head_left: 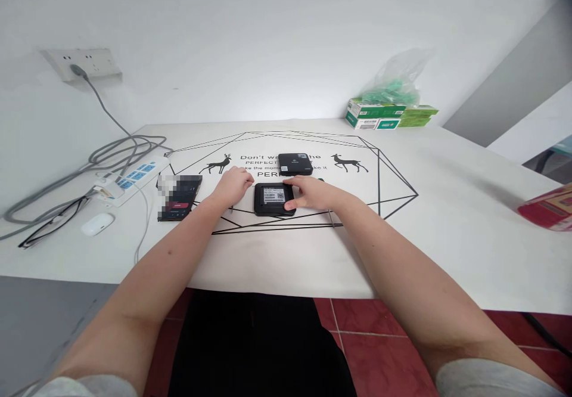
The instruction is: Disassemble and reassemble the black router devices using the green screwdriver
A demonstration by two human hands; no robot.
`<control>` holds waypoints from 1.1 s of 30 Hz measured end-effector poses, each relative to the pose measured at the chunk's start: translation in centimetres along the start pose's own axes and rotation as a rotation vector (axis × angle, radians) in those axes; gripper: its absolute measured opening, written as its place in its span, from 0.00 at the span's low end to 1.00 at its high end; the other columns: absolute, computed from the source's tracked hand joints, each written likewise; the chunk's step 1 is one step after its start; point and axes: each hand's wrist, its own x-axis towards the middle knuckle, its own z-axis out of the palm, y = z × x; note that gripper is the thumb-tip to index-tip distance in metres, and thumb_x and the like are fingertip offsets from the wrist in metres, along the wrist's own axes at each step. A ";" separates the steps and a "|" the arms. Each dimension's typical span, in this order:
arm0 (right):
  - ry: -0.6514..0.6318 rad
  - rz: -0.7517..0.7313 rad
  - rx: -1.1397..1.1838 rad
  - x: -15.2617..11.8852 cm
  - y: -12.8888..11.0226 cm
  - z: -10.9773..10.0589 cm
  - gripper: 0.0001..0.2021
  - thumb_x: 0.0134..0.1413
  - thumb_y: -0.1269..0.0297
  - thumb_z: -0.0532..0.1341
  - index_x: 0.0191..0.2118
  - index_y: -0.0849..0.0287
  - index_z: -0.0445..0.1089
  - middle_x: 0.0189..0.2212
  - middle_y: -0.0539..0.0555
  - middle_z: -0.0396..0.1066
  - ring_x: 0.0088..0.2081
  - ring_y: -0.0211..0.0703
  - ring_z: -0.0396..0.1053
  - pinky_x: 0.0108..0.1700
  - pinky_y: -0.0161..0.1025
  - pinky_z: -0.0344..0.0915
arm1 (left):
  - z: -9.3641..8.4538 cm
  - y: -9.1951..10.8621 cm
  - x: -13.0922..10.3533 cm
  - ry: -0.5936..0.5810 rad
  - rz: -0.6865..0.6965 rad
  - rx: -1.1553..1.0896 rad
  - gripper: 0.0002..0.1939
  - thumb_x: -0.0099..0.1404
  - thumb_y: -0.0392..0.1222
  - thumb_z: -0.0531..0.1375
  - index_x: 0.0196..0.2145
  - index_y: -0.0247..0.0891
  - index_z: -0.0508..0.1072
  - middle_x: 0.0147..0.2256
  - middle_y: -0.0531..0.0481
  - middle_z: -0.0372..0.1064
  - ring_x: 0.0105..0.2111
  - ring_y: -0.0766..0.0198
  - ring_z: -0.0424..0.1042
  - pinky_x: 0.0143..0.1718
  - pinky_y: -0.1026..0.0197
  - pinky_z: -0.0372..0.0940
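Observation:
An opened flat black plastic case [273, 211] lies on the table in front of me, with a white printed label [273, 197] inside. My right hand [308, 191] grips its right side, thumb at the near corner and fingers at the far one. Just left of the case, my left hand [236, 185] is closed with fingertips together; whatever they hold, if anything, is hidden. Behind the case rests a black square cover [295, 163] with small stickers. A thin metal rod [331, 218] shows beneath my right wrist, and a bit of green [320, 179] peeks out behind it.
At the left lie a phone [180, 198], a white earbud case [98, 224], glasses [53, 221] and a power strip [134, 179] with coiled grey cable. Green-and-white boxes [379, 114] with a plastic bag stand at the back right. A red packet [547, 207] sits at the right edge.

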 end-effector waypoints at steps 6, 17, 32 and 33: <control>0.009 -0.002 0.018 0.1 0.1 0.0 0.41 0.57 0.45 0.74 0.71 0.59 0.69 0.69 0.67 0.71 0.67 0.68 0.70 0.69 0.60 0.67 | 0.5 0.1 0.1 -0.043 0.030 0.125 0.12 0.77 0.38 0.59 0.44 0.42 0.86 0.48 0.42 0.81 0.52 0.45 0.72 0.53 0.45 0.65; 0.019 -0.009 0.003 0.0 0.1 0.1 0.41 0.57 0.44 0.74 0.71 0.59 0.69 0.68 0.68 0.71 0.67 0.69 0.71 0.69 0.60 0.67 | 0.2 0.8 0.0 -0.027 0.110 0.170 0.11 0.78 0.35 0.56 0.40 0.37 0.78 0.46 0.35 0.77 0.53 0.43 0.70 0.53 0.45 0.64; 0.018 -0.002 -0.001 0.0 0.0 0.0 0.43 0.56 0.44 0.74 0.72 0.58 0.68 0.67 0.68 0.73 0.64 0.68 0.74 0.65 0.58 0.70 | -5.4 5.4 -3.6 -0.404 0.022 -0.161 0.14 0.79 0.40 0.49 0.33 0.42 0.64 0.34 0.50 0.73 0.34 0.56 0.72 0.49 0.51 0.64; 0.018 -0.001 0.000 0.0 0.0 0.0 0.43 0.56 0.44 0.74 0.72 0.58 0.68 0.67 0.68 0.72 0.64 0.68 0.73 0.65 0.59 0.70 | -5.4 5.5 -3.5 -0.413 0.023 -0.154 0.14 0.79 0.40 0.50 0.32 0.42 0.64 0.34 0.50 0.73 0.34 0.55 0.72 0.50 0.51 0.63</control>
